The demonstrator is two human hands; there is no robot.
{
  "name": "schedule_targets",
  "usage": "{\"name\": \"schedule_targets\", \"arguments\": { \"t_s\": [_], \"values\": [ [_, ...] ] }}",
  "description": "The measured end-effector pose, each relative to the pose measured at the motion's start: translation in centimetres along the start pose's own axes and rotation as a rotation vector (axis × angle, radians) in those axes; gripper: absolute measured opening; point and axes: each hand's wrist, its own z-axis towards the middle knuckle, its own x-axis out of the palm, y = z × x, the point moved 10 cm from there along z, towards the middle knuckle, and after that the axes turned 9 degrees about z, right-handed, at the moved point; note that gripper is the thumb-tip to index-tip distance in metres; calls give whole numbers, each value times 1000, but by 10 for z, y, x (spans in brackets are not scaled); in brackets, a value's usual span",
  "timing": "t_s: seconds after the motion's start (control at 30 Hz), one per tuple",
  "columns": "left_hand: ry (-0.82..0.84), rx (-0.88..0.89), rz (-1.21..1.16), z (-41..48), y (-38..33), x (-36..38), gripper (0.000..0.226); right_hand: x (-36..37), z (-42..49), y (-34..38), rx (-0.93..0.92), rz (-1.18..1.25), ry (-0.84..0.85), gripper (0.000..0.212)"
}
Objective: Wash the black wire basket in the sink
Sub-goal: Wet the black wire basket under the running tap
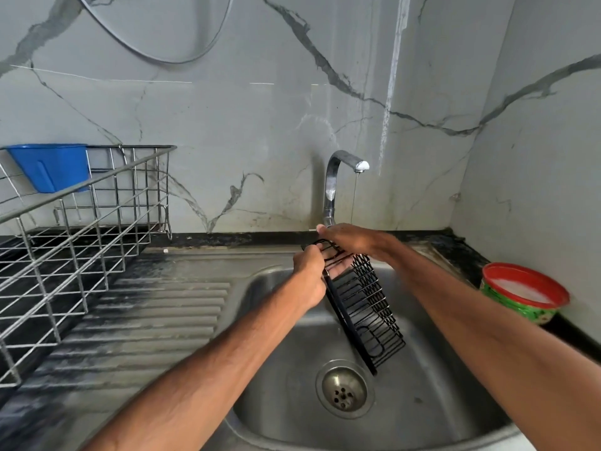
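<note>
The black wire basket (367, 304) hangs tilted over the sink (422, 402), low end near the drain. The left hand (309, 278) grips its top edge; the right hand (351, 239) lies flat on it, fingers straight. The tap (335, 177) gives a thin stream; I judge the washing is under way, with rinsing left.

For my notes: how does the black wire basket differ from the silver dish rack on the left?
The black wire basket is dark and narrow; the silver dish rack is shiny and far larger. The left hand holds the basket tilted over the sink, the right hand resting on its upper end; the rack stands untouched on the counter. Both are open wire grids.
</note>
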Motion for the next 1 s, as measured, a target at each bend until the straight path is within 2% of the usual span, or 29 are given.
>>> {"name": "schedule_targets", "arguments": {
  "t_s": [0.07,0.2,0.27,0.43,0.53,0.67,0.77,0.87,1.0],
  "values": [
    [-9,2,-10,1,-1,-1,30,-9,-1,-7,-14,106,-79,54],
    [-37,25,-12,1,-1,-3,30,-10,-12,-39,10,389,-166,50],
    [-50,33,-6,1,0,-5,29,-5,-24,-42,-6,449,-193,47],
    [-88,55,44,5,-3,-15,24,17,-62,-33,-76,410,-258,62],
    [-106,62,133,7,-2,-19,25,25,-70,-48,-36,356,-331,86],
    [-144,103,248,9,-5,-23,27,26,-77,-52,-72,356,-349,77],
    [-162,161,486,11,-12,-22,29,25,-76,-45,-122,372,-326,68],
    [-146,185,753,10,-18,-20,22,21,-71,-47,-147,409,-354,73],
    [-49,179,837,9,-24,-13,21,13,-64,-52,-141,429,-375,81]
  ]
}}
